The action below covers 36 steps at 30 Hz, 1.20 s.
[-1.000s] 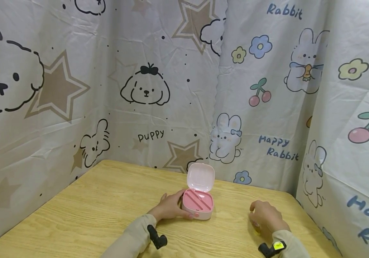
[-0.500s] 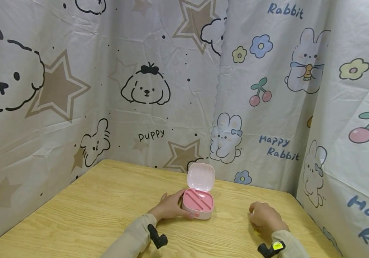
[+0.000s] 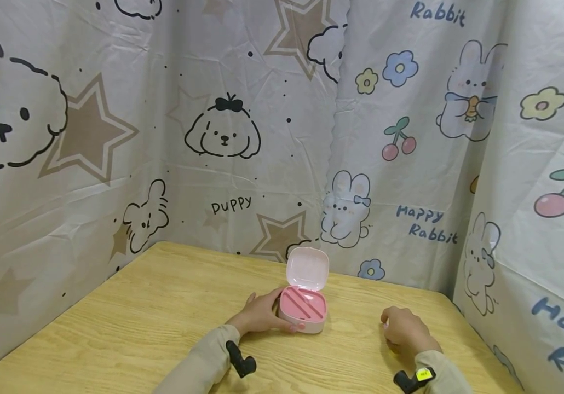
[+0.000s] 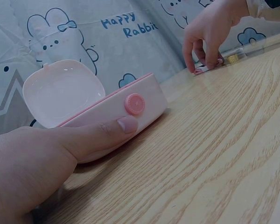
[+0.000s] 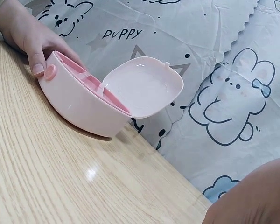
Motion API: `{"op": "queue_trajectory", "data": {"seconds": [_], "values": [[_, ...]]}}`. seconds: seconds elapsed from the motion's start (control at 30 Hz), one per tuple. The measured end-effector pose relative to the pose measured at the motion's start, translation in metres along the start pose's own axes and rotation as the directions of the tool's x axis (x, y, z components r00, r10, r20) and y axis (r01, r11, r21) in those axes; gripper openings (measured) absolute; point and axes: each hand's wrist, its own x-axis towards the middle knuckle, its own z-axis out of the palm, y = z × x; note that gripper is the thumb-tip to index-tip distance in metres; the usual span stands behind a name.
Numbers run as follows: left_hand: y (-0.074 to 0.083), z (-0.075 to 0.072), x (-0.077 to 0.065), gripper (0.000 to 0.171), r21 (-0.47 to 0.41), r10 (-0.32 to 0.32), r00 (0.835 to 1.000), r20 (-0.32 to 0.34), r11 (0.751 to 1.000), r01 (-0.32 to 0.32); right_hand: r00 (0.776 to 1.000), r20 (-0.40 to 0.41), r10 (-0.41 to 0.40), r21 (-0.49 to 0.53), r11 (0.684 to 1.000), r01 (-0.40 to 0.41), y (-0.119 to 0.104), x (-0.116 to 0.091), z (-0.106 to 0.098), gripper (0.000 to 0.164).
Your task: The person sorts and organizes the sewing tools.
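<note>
A pink box [image 3: 304, 325] with a hinged lid [image 3: 308, 268] stands on the table, its lid raised. Slanting ridges divide the pink tray [image 3: 306, 304] inside, and a round pink button [image 4: 135, 104] sits on the front wall. My left hand [image 3: 258, 314] grips the box from its left side, thumb along the front below the button. To the right of the box, my right hand [image 3: 407, 329] is low over the table. In the left wrist view its bent fingers pinch a small pink-and-white thing [image 4: 206, 68], whose kind is unclear and which the hand partly covers.
Beside the right hand lies a small yellow piece [image 4: 233, 59] with something clear around it. Patterned curtains [image 3: 242, 180] hang along the back and both sides of the wooden table [image 3: 173, 306].
The yellow bit that showed under the right hand in the head view is now hidden. Both hands and the raised-lid box stay nearly in place; the head view has tilted slightly.
</note>
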Motion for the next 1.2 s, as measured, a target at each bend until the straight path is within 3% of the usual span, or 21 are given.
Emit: {"op": "queue_trajectory", "data": {"seconds": [0.87,1.2], "values": [[0.002,-0.001,-0.002,0.112,0.006,-0.002,1.000,0.004,1.000,0.002,0.998,-0.055,-0.009,-0.033,0.999,0.007,-0.004,0.000,0.001,0.019],[0.003,-0.001,-0.002,0.112,0.001,0.003,1.000,-0.008,1.000,-0.003,0.997,-0.075,0.015,-0.072,0.997,-0.020,-0.016,0.003,-0.007,0.026]]}}
